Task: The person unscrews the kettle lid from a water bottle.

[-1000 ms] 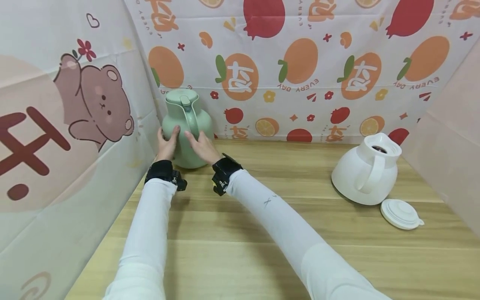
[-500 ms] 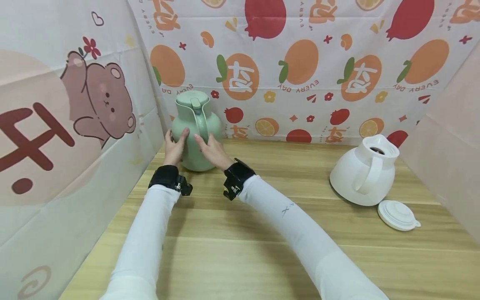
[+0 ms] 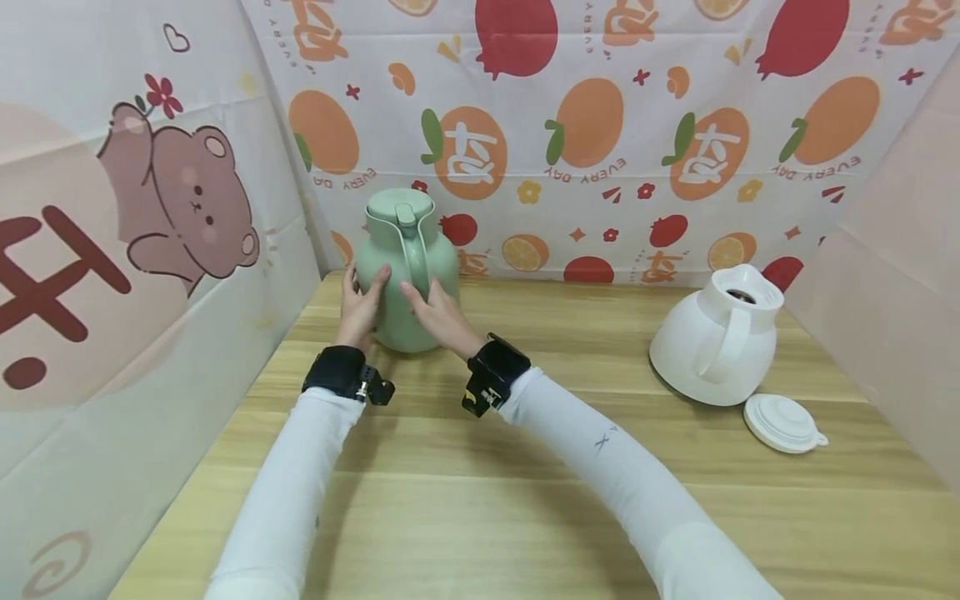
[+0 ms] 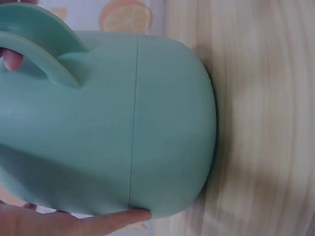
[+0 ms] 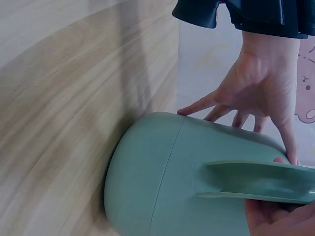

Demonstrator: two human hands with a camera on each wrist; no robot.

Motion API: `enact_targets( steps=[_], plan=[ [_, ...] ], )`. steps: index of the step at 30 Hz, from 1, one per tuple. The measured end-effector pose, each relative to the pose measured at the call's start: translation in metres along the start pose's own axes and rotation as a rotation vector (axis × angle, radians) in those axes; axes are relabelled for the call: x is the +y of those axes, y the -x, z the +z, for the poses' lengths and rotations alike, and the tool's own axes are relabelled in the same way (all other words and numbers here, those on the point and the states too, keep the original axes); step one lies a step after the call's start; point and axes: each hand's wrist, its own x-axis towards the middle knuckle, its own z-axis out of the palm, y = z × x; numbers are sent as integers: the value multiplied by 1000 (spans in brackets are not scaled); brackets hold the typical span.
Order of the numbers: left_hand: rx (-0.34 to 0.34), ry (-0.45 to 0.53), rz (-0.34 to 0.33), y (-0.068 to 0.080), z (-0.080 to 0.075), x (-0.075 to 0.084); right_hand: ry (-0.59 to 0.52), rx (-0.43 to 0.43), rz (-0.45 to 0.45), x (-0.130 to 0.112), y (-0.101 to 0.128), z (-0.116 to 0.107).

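Pale green and smooth-looking, a lidded jug (image 3: 390, 248) stands upright towards the back left of a wooden bench (image 3: 465, 500), in front of a fruit-printed cloth (image 3: 652, 50). From where I stand, a person steadies it from both sides. The left hand (image 3: 360, 307) has its fingers (image 5: 202, 104) spread along the jug's left flank, tips pressed to the surface. The right hand (image 3: 446, 317) lies by the handle (image 3: 417, 260); one fingertip (image 4: 13, 60) peeps out on the handle's left side, seemingly passing behind it. Its other fingers are mostly hidden, so I cannot tell how they lie.

My worry is slipping: fingertips on a rounded, sleek body might slide if the jug were lifted, more so if it is full, and its contents are out of sight. Uneven pushing could tip or twist it. A finger caught behind the handle might not come free quickly. Bumping the lever (image 3: 405, 217) on top might open the spout.

Well apart to the right, a white jug (image 3: 686, 342) stands uncovered, its white lid (image 3: 783, 422) lying just beside it; a careless sleeve (image 3: 637, 492) could knock either.
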Motion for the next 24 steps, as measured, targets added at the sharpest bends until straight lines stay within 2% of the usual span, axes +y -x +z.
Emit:
enact_targets(
  steps=[5, 8, 11, 14, 16, 19, 24],
  plan=[
    [-12, -34, 11, 9, 7, -1, -1, 3, 5, 0, 9, -8],
    [2, -74, 46, 7, 11, -2, -15, 35, 10, -2, 9, -12],
    [41, -75, 71, -1, 13, 1, -172, 46, 11, -7, 1, -14],
    [83, -41, 93, -14, 13, 7, -448, 2, 17, -13, -11, -12],
    [113, -17, 103, -21, 13, 9, -590, -29, 31, -15, -18, -10],
    [133, -13, 112, -30, 16, 10, -651, -49, 42, -17, -20, -9],
    [135, -9, 113, -35, 23, 6, -644, -17, 13, -23, -11, -12]
  ],
)
